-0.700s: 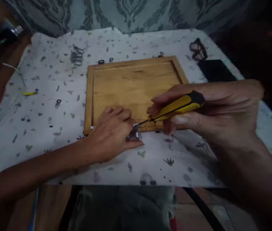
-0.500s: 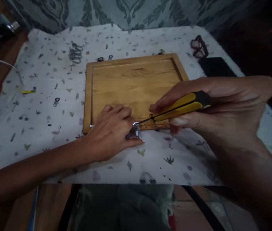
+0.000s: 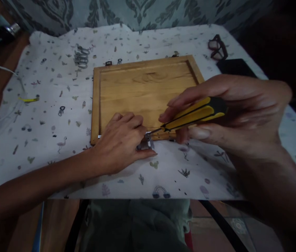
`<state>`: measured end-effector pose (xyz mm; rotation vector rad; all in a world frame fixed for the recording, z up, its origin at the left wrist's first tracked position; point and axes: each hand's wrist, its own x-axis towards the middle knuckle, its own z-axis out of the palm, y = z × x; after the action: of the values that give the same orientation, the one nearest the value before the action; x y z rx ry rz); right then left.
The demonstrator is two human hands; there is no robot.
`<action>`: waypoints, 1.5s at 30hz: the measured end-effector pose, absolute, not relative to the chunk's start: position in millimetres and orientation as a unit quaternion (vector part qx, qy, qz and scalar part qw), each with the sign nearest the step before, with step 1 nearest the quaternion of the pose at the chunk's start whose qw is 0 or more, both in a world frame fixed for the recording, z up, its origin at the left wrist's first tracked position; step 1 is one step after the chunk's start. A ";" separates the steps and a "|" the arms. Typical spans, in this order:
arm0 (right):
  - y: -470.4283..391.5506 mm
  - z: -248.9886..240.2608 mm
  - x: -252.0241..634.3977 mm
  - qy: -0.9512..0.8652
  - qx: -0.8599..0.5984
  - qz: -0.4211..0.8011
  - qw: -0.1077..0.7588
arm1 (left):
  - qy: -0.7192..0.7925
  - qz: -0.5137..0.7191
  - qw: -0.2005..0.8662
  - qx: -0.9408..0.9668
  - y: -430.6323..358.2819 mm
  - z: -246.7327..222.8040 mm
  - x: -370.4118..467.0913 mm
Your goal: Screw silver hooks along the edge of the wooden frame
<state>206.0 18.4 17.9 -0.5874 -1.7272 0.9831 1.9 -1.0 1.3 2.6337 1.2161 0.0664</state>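
Observation:
A framed wooden panel [image 3: 148,87] lies flat on the patterned cloth, its near edge toward me. At that edge is a small silvery metal latch or hinge [image 3: 149,142], partly hidden by my fingers. My left hand [image 3: 123,143] presses on the panel and closes round the metal piece, thumb below the edge. In my right hand [image 3: 242,112] is a yellow and black screwdriver [image 3: 193,113], gripped by its handle between thumb and fingers. Its thin shaft points left and down, with the tip at the metal piece. Any screw under the tip is too small to make out.
Several metal clasps [image 3: 81,56] lie at the back left of the cloth [image 3: 45,147]. Eyeglasses [image 3: 217,48] and a dark flat object [image 3: 235,68] are at the back right. A white cable [image 3: 7,71] and a yellow strip [image 3: 28,99] lie at the left.
My right hand has turned a little and shifted slightly left, rolling the screwdriver handle. The left hand stays on the metal piece. The camera view has shifted slightly.

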 end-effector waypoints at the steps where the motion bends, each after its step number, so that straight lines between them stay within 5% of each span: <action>1: 17.6 17.3 206.3 -0.713 -0.247 0.417 0.506 | 0.412 0.028 0.116 0.903 -0.9 0.3 1.6; 22: 18.5 18.9 205.7 -0.705 -0.269 0.463 0.466 | 0.420 0.016 0.117 0.900 0.6 -1.6 2.4; 45: 20.1 15.7 197.5 -0.682 -0.254 0.429 0.535 | 0.401 0.054 0.092 0.910 -1.1 -5.0 -2.6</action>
<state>197.5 20.1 15.7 -0.6063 -1.6255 1.0215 -2.6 -1.1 -5.0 2.7029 1.1901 0.1609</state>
